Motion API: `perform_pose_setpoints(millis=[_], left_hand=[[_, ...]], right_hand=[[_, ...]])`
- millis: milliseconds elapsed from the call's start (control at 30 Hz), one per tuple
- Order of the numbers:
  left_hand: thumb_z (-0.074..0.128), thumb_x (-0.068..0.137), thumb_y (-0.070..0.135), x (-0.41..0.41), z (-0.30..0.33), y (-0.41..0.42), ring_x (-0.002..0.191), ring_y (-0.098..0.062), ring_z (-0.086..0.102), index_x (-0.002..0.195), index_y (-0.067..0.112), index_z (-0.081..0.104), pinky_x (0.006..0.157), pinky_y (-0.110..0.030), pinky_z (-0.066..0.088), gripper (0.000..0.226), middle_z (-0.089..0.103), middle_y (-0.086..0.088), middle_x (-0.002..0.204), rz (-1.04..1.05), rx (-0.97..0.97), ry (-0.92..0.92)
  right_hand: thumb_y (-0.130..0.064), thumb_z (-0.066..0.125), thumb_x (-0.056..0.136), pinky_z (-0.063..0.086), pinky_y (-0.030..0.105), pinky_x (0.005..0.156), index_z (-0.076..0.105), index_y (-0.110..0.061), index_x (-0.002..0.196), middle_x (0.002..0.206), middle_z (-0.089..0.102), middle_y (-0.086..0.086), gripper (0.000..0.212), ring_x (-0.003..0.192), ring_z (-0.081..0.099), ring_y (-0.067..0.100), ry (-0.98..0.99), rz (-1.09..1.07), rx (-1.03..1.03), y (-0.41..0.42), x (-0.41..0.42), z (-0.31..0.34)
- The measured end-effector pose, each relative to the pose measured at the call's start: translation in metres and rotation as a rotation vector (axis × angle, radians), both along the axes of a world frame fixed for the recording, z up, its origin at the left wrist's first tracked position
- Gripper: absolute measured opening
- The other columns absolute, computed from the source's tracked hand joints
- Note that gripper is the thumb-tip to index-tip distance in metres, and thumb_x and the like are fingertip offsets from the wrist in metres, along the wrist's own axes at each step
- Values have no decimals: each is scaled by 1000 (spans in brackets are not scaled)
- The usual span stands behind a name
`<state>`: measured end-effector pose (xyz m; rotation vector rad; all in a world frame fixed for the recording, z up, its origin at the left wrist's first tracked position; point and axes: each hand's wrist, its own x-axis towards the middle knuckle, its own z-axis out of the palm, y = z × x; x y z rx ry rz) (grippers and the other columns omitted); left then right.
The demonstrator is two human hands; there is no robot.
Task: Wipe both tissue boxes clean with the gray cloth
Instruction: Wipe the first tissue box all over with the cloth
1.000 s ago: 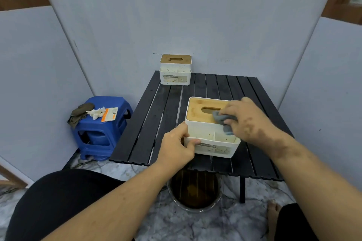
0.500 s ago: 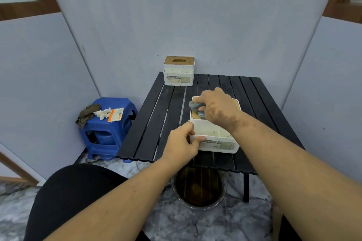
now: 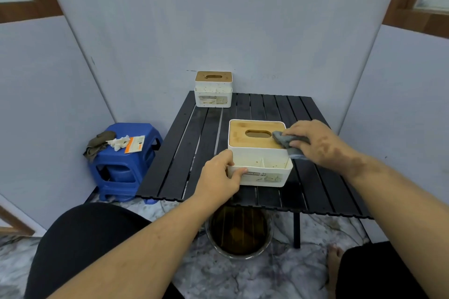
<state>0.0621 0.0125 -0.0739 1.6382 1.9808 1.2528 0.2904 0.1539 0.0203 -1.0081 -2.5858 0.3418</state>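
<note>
Your right hand (image 3: 318, 145) grips gray cloth (image 3: 288, 143) on near tissue box (image 3: 260, 153) lid; left hand (image 3: 220, 177) fingers curl round its front-left corner.

Grey walls (image 3: 218, 19), marble floor (image 3: 230, 279), blue stool (image 3: 121, 172).

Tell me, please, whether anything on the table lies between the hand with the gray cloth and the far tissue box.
Nothing visible does. The right hand holds the gray cloth on the near tissue box; bare black table slats separate it from the far tissue box.
</note>
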Motion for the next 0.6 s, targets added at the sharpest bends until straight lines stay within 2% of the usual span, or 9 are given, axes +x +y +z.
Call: perform_pose_setpoints(millis=[67,133,200,233,267,333,433,500,600], left_hand=[[73,92,32,1,0,-1,95,-9,67,82,33,44,69,-34,63,31,65,16,98,-26,-7,7],[72,93,31,1,0,-3,107,-10,65,88,38,47,80,-37,63,26,65,15,108,-59,8,39],[73,92,31,3,1,-6,131,-16,52,99,29,52,102,-39,55,22,59,5,133,-56,32,174],[75,90,31,4,2,-7,135,-21,46,104,23,55,106,-38,49,26,52,-2,142,-28,62,272],[77,87,31,5,3,-7,131,-25,45,108,18,57,104,-37,47,32,50,-7,143,-3,110,377],[82,81,26,8,6,-6,117,-26,48,110,13,61,95,-40,46,37,54,-9,129,-6,228,533],[83,78,18,14,6,-3,107,-24,51,105,14,65,84,-45,46,33,60,-2,114,-58,272,627],[83,77,16,14,6,-1,106,-25,52,104,15,66,83,-43,43,32,61,-1,112,-38,240,640],[81,82,16,9,7,2,108,-20,46,102,17,68,91,-37,40,24,59,2,112,24,173,496]], right_hand=[[-14,65,91,47,36,93,70,-25,115,108,66,-9,27,98,59,18,94,-33,25,-9,11,-18],[-13,67,91,45,29,91,69,-21,115,107,66,-7,26,97,60,16,245,-84,39,-18,22,-34],[-9,69,90,46,20,86,70,-23,107,99,68,-8,22,92,63,8,413,-158,-47,-25,31,-40],[-8,69,89,46,16,82,70,-26,102,94,68,-10,23,90,63,5,456,-188,-92,-26,35,-39],[-8,70,89,46,13,79,69,-29,98,91,68,-14,23,88,63,2,467,-209,-116,-24,38,-39],[-9,71,88,47,13,76,68,-31,94,87,69,-16,23,84,65,2,466,-234,-134,-20,43,-38],[-10,71,88,53,17,72,71,-29,90,83,73,-12,20,77,69,5,504,-221,-224,-20,48,-39],[-9,71,88,55,22,74,72,-26,93,83,74,-9,18,78,70,9,505,-208,-237,-23,48,-41],[-7,71,88,53,24,78,72,-23,97,90,72,-8,19,85,68,10,525,-211,-189,-27,47,-39]])
